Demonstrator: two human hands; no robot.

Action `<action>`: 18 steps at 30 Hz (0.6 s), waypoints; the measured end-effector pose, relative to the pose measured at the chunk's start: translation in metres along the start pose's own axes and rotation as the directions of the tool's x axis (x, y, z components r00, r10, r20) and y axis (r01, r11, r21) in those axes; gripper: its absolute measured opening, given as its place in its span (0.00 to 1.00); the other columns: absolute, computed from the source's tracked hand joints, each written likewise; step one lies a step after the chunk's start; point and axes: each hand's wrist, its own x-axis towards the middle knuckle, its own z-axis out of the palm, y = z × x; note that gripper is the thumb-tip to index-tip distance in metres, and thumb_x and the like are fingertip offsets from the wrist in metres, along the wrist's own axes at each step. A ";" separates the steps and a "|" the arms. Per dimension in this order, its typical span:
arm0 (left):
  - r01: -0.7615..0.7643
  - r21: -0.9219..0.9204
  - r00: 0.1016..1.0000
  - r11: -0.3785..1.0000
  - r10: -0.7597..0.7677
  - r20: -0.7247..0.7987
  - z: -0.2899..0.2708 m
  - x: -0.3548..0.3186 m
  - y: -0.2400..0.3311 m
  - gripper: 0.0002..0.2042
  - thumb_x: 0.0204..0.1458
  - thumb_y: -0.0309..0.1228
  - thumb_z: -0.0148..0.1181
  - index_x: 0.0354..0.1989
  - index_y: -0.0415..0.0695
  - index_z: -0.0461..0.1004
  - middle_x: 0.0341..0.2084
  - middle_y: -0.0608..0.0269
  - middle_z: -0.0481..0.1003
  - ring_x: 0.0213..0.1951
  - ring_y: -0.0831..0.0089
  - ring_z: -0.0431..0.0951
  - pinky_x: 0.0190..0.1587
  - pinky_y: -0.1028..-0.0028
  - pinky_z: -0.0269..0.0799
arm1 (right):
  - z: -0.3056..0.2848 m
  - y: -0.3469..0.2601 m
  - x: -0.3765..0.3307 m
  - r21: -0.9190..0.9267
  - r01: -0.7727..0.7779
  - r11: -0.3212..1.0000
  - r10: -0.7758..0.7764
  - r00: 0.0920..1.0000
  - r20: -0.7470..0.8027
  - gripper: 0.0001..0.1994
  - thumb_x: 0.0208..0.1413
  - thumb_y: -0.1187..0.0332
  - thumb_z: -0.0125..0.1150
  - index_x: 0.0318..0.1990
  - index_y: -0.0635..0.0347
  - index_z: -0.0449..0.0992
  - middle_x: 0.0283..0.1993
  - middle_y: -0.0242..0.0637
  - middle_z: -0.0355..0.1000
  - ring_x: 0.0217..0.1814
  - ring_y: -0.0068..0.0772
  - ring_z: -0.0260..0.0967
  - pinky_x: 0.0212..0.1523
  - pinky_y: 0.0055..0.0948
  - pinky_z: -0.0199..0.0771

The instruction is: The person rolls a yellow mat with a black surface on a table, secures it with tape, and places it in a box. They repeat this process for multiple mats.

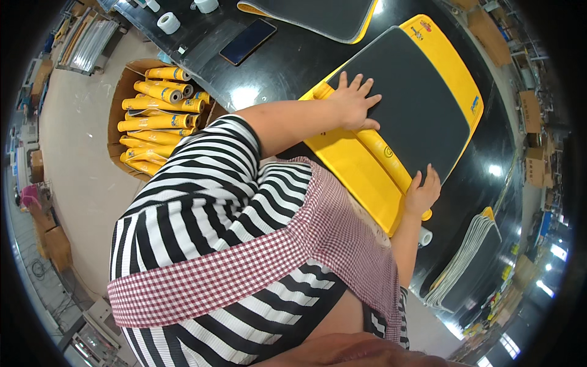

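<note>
On the black table a dark grey mat (416,92) lies flat on a larger yellow sheet (471,73) with small printed figures. Along the mat's near edge runs a yellow roll (385,151), and more flat yellow material (358,177) extends from it toward me. My left hand (354,105) is open, its fingers spread over the mat's near left corner beside the roll. My right hand (423,192) rests by the right end of the roll, fingers stretched out toward the mat's near right corner. Its palm hides part of the roll's end.
A cardboard box (116,122) of yellow rolls (162,104) stands at left. A phone (248,41), a white tape roll (169,23) and another grey mat (312,15) lie on the table's far side. Stacked mats (468,260) are at right, near a small white roll (425,237).
</note>
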 end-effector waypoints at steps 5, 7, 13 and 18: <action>-0.101 -0.051 0.994 0.994 0.098 -0.054 -0.008 0.085 -0.017 0.37 0.60 0.53 0.62 0.75 0.49 0.62 0.77 0.46 0.53 0.79 0.48 0.47 0.76 0.37 0.38 | 0.023 -0.073 -0.009 -0.238 0.224 0.945 -0.273 0.942 -0.194 0.31 0.65 0.54 0.61 0.70 0.62 0.68 0.73 0.54 0.65 0.74 0.57 0.61 0.74 0.57 0.55; -0.177 -0.168 0.981 0.970 0.187 0.043 -0.009 0.093 -0.006 0.35 0.59 0.48 0.64 0.73 0.48 0.64 0.73 0.47 0.60 0.76 0.51 0.54 0.75 0.38 0.44 | 0.021 -0.065 0.017 -0.281 0.235 0.931 -0.301 0.928 -0.221 0.30 0.65 0.52 0.60 0.69 0.61 0.70 0.72 0.53 0.65 0.73 0.56 0.63 0.72 0.57 0.57; -0.319 0.176 0.828 0.931 0.364 -0.425 0.052 0.055 0.025 0.31 0.60 0.42 0.64 0.72 0.49 0.66 0.58 0.53 0.73 0.64 0.55 0.69 0.71 0.43 0.53 | 0.024 -0.031 0.118 -0.055 0.061 0.997 -0.064 0.997 -0.050 0.30 0.65 0.47 0.58 0.67 0.56 0.72 0.74 0.52 0.62 0.74 0.55 0.61 0.71 0.54 0.60; -0.398 0.096 0.915 0.912 0.402 -0.032 0.003 0.096 0.014 0.30 0.58 0.41 0.65 0.69 0.50 0.68 0.53 0.56 0.74 0.58 0.56 0.72 0.63 0.48 0.61 | 0.008 -0.021 0.126 -0.029 0.173 0.984 -0.173 0.985 0.002 0.29 0.60 0.49 0.65 0.64 0.54 0.74 0.65 0.50 0.69 0.67 0.55 0.66 0.68 0.49 0.65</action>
